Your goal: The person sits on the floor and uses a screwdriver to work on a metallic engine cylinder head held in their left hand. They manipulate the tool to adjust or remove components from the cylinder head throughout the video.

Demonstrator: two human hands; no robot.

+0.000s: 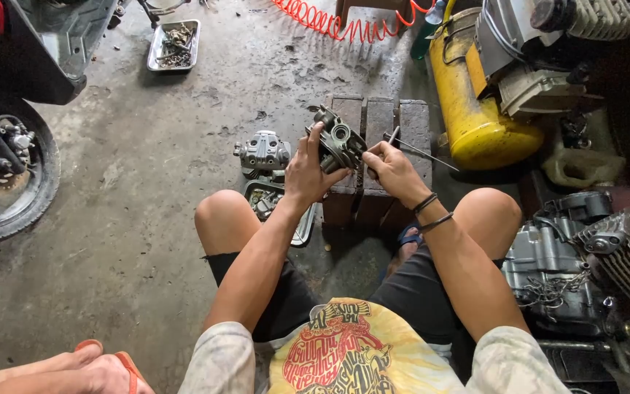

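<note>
Hands first: we note our left hand (308,171) clamped around a dark engine part (338,144), held above the brick block (384,124) between our knees. Our right hand (394,169) pinches a thin metal rod (421,151), its tip near the part. Risk, in our judgement: 1 slip of that rod could jab our left fingers. Both forearms reach forward, wrists bent inward. A yellow tank (475,120) stands right.
</note>
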